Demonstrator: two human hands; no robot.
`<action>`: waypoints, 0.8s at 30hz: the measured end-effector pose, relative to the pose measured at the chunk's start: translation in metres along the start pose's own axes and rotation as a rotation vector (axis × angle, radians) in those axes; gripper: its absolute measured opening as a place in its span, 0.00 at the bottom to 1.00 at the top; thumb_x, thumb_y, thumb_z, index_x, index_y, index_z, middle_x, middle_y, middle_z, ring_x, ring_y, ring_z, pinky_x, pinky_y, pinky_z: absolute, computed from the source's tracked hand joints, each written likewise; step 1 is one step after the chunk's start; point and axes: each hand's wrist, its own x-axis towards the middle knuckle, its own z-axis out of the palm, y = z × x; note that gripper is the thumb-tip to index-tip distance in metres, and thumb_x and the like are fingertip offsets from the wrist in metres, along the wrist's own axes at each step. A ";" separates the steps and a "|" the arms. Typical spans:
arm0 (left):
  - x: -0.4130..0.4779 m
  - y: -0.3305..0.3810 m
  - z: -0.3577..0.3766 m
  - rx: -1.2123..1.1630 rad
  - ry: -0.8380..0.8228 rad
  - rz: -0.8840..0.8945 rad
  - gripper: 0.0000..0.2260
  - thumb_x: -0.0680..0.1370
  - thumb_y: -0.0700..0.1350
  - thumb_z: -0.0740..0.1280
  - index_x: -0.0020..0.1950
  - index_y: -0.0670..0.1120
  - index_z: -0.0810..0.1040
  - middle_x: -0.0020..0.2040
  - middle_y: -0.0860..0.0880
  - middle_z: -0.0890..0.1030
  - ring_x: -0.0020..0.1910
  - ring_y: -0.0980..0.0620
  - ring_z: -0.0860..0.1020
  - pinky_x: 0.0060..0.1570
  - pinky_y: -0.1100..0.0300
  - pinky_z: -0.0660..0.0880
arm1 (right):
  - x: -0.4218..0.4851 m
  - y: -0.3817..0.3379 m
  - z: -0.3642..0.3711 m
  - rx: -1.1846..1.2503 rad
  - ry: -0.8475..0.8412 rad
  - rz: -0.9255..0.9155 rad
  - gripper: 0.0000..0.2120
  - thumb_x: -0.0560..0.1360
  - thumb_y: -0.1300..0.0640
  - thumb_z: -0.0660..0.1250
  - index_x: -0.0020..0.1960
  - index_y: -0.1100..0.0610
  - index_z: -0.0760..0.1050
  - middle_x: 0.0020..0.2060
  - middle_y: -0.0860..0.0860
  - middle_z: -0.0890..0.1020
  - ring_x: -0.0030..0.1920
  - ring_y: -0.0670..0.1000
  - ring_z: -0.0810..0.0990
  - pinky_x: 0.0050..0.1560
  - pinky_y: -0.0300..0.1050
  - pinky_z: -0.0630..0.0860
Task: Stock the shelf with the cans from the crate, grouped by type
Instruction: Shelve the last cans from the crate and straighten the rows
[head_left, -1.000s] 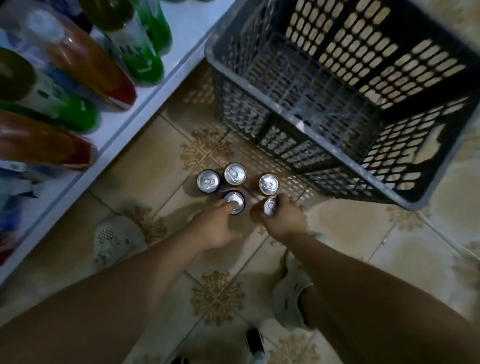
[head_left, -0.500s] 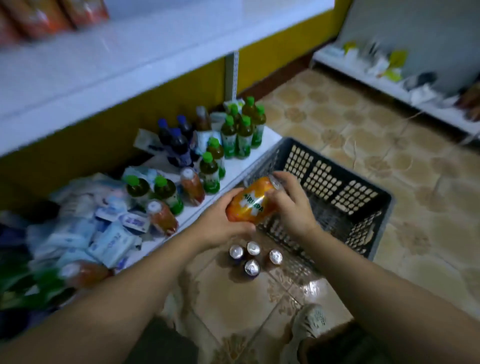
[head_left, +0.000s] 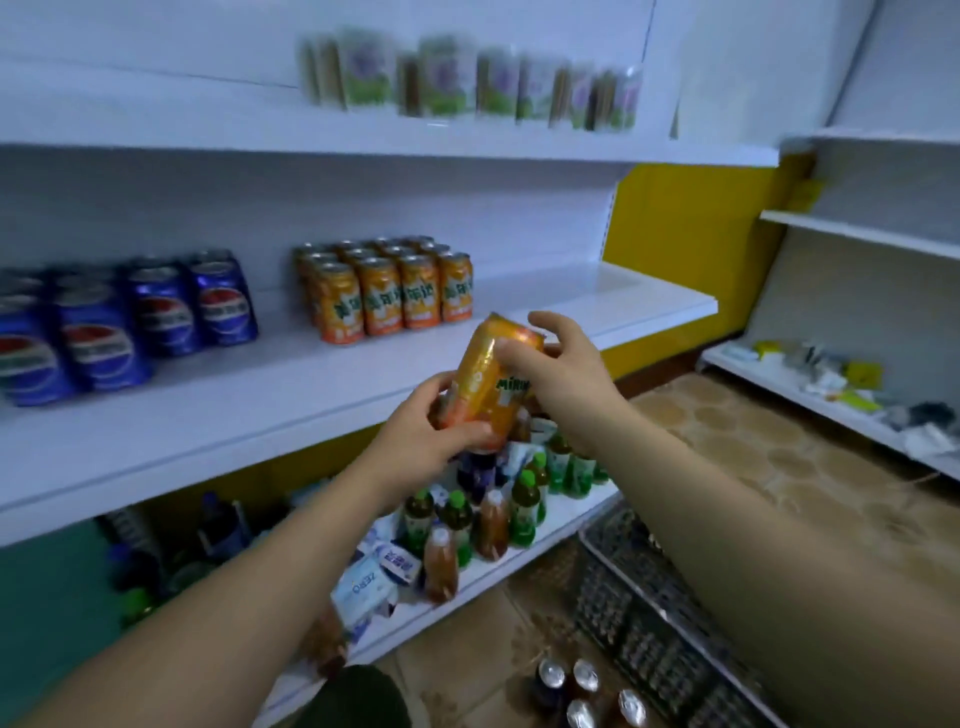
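One held orange can (head_left: 488, 384), four floor cans (head_left: 585, 674), one crate (head_left: 649, 639), four front-row orange shelf cans (head_left: 382, 296)

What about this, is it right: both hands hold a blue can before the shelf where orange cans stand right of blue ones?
In the head view the held can, gripped by left hand and right hand, is orange, not blue. The orange cans stand right of the blue cans on the shelf.

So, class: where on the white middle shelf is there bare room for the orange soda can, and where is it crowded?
Free: the white middle shelf right of the block of orange cans; the gap between that block and the blue cans; the front strip. Crowded: the bottom shelf of plastic bottles and packets.
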 end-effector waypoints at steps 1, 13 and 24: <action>-0.005 0.004 -0.011 -0.036 0.000 -0.022 0.25 0.72 0.40 0.73 0.67 0.49 0.68 0.54 0.47 0.79 0.52 0.46 0.80 0.55 0.49 0.78 | 0.001 -0.008 0.010 0.018 -0.026 -0.021 0.27 0.74 0.47 0.71 0.69 0.47 0.66 0.52 0.49 0.77 0.48 0.48 0.80 0.42 0.42 0.78; -0.009 -0.006 -0.122 0.594 0.158 -0.049 0.35 0.73 0.56 0.71 0.75 0.52 0.59 0.68 0.51 0.71 0.64 0.53 0.71 0.59 0.59 0.70 | 0.041 -0.029 0.115 -0.016 -0.192 -0.070 0.31 0.73 0.53 0.72 0.72 0.49 0.62 0.52 0.45 0.74 0.55 0.51 0.78 0.55 0.54 0.80; 0.049 -0.070 -0.196 1.272 0.080 -0.442 0.35 0.74 0.72 0.45 0.78 0.58 0.47 0.79 0.54 0.45 0.78 0.50 0.44 0.71 0.35 0.42 | 0.127 0.009 0.161 -0.166 -0.276 -0.111 0.28 0.75 0.60 0.69 0.70 0.46 0.61 0.63 0.49 0.71 0.62 0.52 0.72 0.61 0.51 0.73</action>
